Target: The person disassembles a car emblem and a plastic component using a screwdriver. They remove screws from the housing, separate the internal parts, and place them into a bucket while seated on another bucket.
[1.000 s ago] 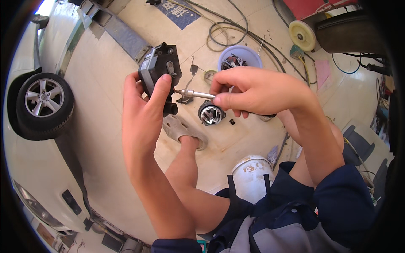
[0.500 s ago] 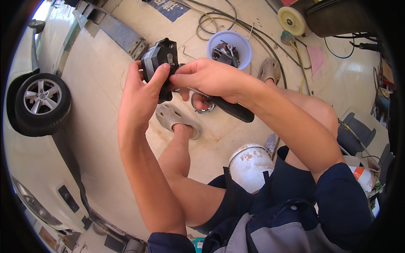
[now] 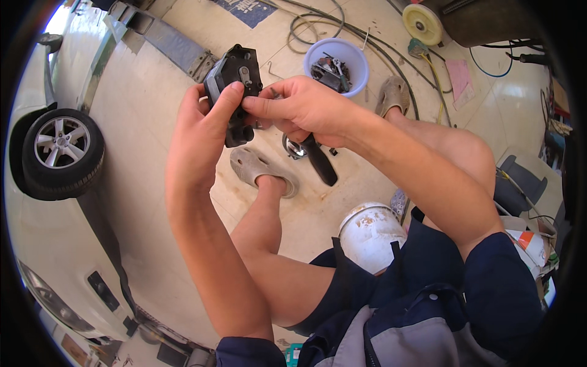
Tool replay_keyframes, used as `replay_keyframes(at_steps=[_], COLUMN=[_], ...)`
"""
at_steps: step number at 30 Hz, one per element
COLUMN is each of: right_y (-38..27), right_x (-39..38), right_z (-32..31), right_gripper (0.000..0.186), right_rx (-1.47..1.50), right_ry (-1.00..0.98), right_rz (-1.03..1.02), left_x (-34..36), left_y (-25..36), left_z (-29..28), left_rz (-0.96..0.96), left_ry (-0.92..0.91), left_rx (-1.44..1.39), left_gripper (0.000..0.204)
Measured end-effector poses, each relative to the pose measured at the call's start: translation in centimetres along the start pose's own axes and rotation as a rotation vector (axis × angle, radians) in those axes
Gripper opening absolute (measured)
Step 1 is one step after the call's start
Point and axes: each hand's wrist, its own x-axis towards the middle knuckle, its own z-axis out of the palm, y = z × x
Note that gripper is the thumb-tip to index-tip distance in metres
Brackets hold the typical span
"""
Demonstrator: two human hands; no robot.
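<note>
My left hand (image 3: 199, 144) grips a black and grey mechanical housing (image 3: 231, 68) with a small lever-like metal piece on its face; the thumb lies along its near side. My right hand (image 3: 312, 110) is closed, with thumb and fingertips pinched against the housing's right edge. What the fingertips pinch is hidden. In its lower fingers the same hand keeps a black-handled screwdriver (image 3: 321, 162), handle pointing down and its shaft mostly covered. On the floor behind the handle lies a shiny round metal part (image 3: 295, 147), partly hidden.
A lavender basin (image 3: 358, 55) holding tools and loose parts stands on the floor beyond my right hand. Hoses (image 3: 391, 61) snake past it. A white bucket (image 3: 373, 235) sits between my legs. At left are a car wheel (image 3: 61, 147) and a lift arm (image 3: 165, 46).
The screwdriver has swung in my right hand so its handle points more steeply down. The housing is tilted a little differently, and my right fingertips have shifted slightly along its edge.
</note>
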Motion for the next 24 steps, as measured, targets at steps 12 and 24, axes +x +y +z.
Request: replay_keyframes(at_steps=[12,24], right_y=[4.7,21.3], right_x=[0.9,11.5], right_z=[-0.7,-14.6], right_gripper=[0.022,0.025], right_rx=[0.111,0.107], right_ry=[-0.001,0.564], right_rz=[-0.060,0.253], left_x=[-0.4,1.0], left_y=[-0.4,-0.6], left_z=[-1.8,-2.2], left_rz=[0.028,0.102], left_ry=[0.066,0.178], left_rx=[-0.088,-0.469], left_gripper=[0.046,0.045])
